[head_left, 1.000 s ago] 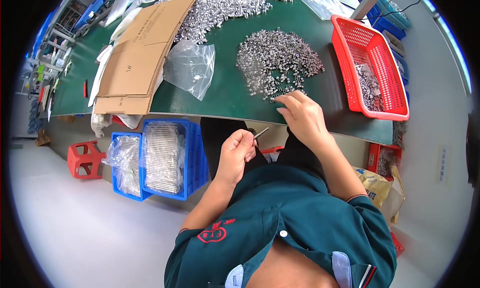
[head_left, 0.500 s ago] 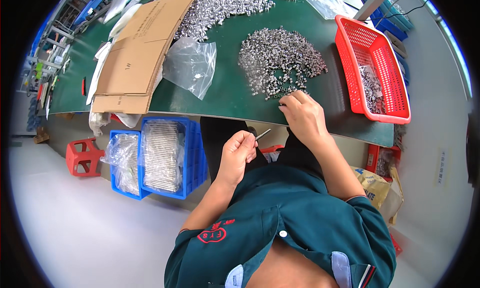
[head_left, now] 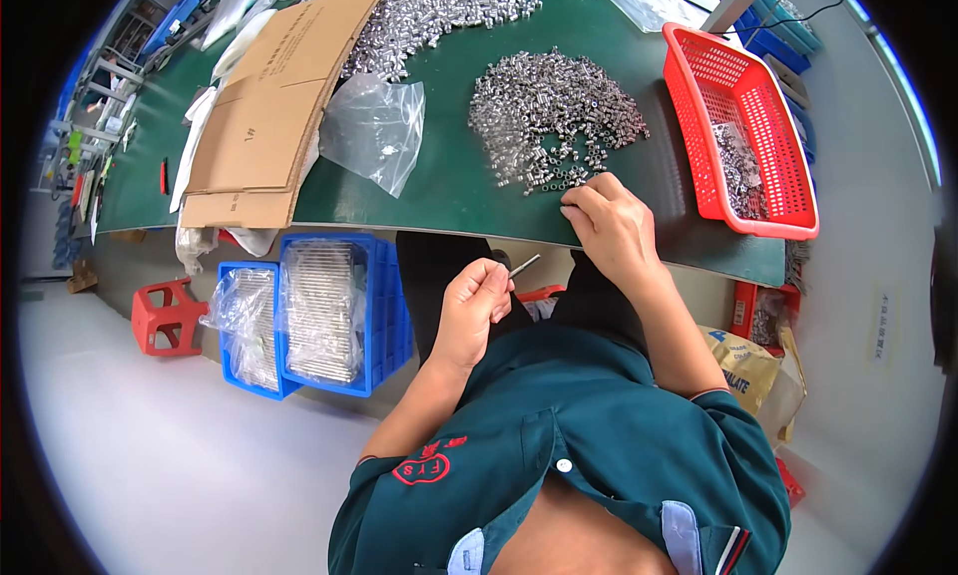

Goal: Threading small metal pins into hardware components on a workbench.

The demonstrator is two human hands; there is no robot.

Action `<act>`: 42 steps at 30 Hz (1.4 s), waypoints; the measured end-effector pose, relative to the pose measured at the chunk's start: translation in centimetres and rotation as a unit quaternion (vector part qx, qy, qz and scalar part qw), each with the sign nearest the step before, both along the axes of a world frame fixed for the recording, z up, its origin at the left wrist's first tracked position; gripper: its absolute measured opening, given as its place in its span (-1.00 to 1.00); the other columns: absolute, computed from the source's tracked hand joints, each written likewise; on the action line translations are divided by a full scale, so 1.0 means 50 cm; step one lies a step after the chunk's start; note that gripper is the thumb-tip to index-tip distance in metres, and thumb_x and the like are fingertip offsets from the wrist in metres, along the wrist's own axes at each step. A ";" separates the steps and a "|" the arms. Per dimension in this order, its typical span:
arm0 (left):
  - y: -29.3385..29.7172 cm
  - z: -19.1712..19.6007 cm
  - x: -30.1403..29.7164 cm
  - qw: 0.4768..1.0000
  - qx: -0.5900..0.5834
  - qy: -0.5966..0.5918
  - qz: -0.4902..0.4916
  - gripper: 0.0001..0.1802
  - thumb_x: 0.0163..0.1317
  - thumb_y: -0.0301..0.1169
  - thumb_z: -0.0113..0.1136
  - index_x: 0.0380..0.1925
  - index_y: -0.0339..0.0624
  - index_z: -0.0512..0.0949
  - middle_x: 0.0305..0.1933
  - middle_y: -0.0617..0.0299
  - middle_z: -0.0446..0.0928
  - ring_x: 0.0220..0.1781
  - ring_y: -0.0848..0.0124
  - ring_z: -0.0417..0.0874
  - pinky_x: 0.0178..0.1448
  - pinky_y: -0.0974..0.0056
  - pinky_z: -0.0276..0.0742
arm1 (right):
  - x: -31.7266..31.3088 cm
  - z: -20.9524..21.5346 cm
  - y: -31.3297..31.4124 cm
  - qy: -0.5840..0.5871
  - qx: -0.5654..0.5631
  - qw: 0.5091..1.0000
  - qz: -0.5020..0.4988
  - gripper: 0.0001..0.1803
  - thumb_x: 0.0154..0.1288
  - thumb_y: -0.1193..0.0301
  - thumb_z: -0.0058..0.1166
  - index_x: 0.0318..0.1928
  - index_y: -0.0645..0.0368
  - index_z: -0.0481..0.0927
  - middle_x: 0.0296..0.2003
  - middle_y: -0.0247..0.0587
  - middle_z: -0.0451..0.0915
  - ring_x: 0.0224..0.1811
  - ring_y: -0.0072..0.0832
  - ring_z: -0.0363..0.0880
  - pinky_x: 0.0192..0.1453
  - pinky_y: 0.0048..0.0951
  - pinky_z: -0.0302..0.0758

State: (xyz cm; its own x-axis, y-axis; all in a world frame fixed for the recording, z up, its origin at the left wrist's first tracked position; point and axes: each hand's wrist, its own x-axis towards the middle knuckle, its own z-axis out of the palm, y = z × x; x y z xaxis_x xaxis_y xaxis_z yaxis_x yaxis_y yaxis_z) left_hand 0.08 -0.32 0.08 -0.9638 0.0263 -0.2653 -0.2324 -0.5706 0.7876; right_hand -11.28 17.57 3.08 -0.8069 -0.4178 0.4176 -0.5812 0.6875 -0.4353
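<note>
My left hand (head_left: 473,306) is closed around a thin metal rod (head_left: 525,266), held just off the near table edge with its tip pointing up and to the right. Over the edge of the green table (head_left: 469,201), my right hand (head_left: 617,234) has its fingers curled together; anything between the fingertips is hidden. Right beyond those fingertips lies a pile of small shiny metal rings (head_left: 554,106), a few of them loose at its near side.
A red plastic basket (head_left: 733,226) with metal parts stands at the right. A clear bag (head_left: 374,131) and flattened cardboard (head_left: 264,116) lie to the left, with a larger heap of metal pieces (head_left: 439,21) behind. Blue crates (head_left: 374,376) and a red stool (head_left: 165,316) are below.
My right hand has shifted slightly right, its fingertips still near the table edge. The left hand keeps the rod in nearly the same place. The view has moved a little.
</note>
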 end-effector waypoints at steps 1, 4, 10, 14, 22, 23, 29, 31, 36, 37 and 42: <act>0.000 0.000 0.001 1.000 -0.003 -0.001 0.002 -0.76 0.37 -0.33 0.00 -0.46 -0.24 0.39 -0.64 0.42 0.21 -0.62 0.64 0.17 -0.49 0.49 0.14 | 0.000 -0.001 -0.001 0.001 -0.004 1.000 -0.002 -0.90 0.02 0.47 0.22 -0.38 0.09 0.60 -0.40 -0.24 0.49 -0.38 -0.25 0.55 -0.32 -0.29 0.50; 0.001 -0.002 0.000 1.000 -0.002 0.006 0.001 -0.75 0.37 -0.33 -0.01 -0.45 -0.24 0.39 -0.64 0.42 0.21 -0.62 0.64 0.16 -0.49 0.49 0.13 | -0.001 0.002 -0.003 0.003 -0.014 1.000 -0.013 -0.91 0.02 0.47 0.22 -0.40 0.11 0.61 -0.42 -0.23 0.49 -0.39 -0.25 0.55 -0.35 -0.29 0.50; 0.004 0.000 -0.004 1.000 -0.010 0.012 0.010 -0.75 0.37 -0.32 0.00 -0.45 -0.24 0.39 -0.64 0.41 0.22 -0.62 0.63 0.16 -0.48 0.49 0.12 | 0.028 0.035 -0.001 -0.124 -0.172 0.977 0.028 -0.89 0.04 0.54 0.21 -0.35 0.18 0.62 -0.47 -0.21 0.55 -0.47 -0.41 0.55 -0.38 -0.47 0.48; 0.012 0.008 -0.009 1.000 -0.018 0.016 0.012 -0.75 0.36 -0.31 0.01 -0.44 -0.24 0.39 -0.65 0.41 0.22 -0.62 0.63 0.16 -0.48 0.48 0.12 | 0.059 0.015 0.002 -0.438 -0.330 0.833 0.071 -0.87 0.21 0.52 0.16 -0.23 0.27 0.57 -0.44 -0.43 0.55 -0.44 -0.75 0.45 -0.35 -0.70 0.44; 0.014 0.011 -0.004 0.999 -0.041 0.030 0.008 -0.76 0.35 -0.31 0.03 -0.45 -0.23 0.41 -0.63 0.41 0.24 -0.61 0.63 0.16 -0.49 0.48 0.13 | 0.075 0.014 -0.005 -0.467 -0.360 0.804 0.079 -0.89 0.19 0.53 0.16 -0.27 0.29 0.58 -0.49 -0.42 0.54 -0.47 -0.74 0.46 -0.38 -0.65 0.45; 0.014 0.010 -0.004 0.999 -0.042 0.030 0.008 -0.76 0.35 -0.31 0.03 -0.45 -0.23 0.41 -0.63 0.41 0.24 -0.61 0.63 0.16 -0.49 0.48 0.13 | 0.076 0.017 -0.004 -0.463 -0.346 0.812 0.083 -0.89 0.18 0.54 0.16 -0.26 0.29 0.58 -0.49 -0.40 0.54 -0.47 -0.73 0.46 -0.39 -0.64 0.45; 0.009 0.007 0.001 0.988 -0.148 0.041 -0.006 -0.77 0.35 -0.32 0.03 -0.45 -0.21 0.41 -0.61 0.41 0.28 -0.59 0.64 0.22 -0.49 0.50 0.16 | 0.077 0.043 0.002 -0.116 -0.170 0.964 0.167 -0.89 0.09 0.58 0.17 -0.33 0.28 0.55 -0.49 -0.22 0.54 -0.48 -0.49 0.54 -0.38 -0.50 0.48; 0.010 0.010 -0.001 0.993 -0.112 0.046 -0.013 -0.76 0.36 -0.31 0.02 -0.45 -0.21 0.42 -0.60 0.42 0.30 -0.57 0.65 0.24 -0.48 0.51 0.16 | 0.078 0.045 0.004 -0.145 -0.182 0.959 0.159 -0.90 0.07 0.60 0.17 -0.35 0.28 0.54 -0.48 -0.21 0.53 -0.47 -0.48 0.53 -0.38 -0.50 0.46; 0.014 0.021 0.005 0.956 -0.278 0.096 -0.007 -0.76 0.36 -0.30 0.02 -0.44 -0.20 0.42 -0.59 0.42 0.31 -0.56 0.66 0.25 -0.48 0.52 0.16 | 0.102 0.059 0.000 -0.294 -0.195 0.931 0.093 -0.89 0.07 0.60 0.18 -0.37 0.27 0.53 -0.49 -0.22 0.51 -0.49 -0.48 0.48 -0.40 -0.50 0.41; 0.016 0.024 0.007 0.932 -0.342 0.124 -0.001 -0.76 0.36 -0.29 0.02 -0.43 -0.20 0.42 -0.59 0.42 0.31 -0.56 0.66 0.25 -0.47 0.52 0.16 | 0.106 0.057 0.001 -0.293 -0.195 0.931 0.093 -0.89 0.07 0.60 0.18 -0.37 0.27 0.53 -0.49 -0.22 0.51 -0.49 -0.48 0.48 -0.40 -0.50 0.41; 0.017 0.007 0.007 0.982 -0.177 0.056 -0.028 -0.76 0.36 -0.30 0.02 -0.44 -0.20 0.41 -0.60 0.43 0.30 -0.57 0.66 0.24 -0.47 0.53 0.16 | 0.109 0.059 0.002 -0.391 -0.213 0.890 0.097 -0.82 0.05 0.58 0.21 -0.30 0.31 0.53 -0.52 -0.22 0.54 -0.50 -0.51 0.54 -0.40 -0.49 0.48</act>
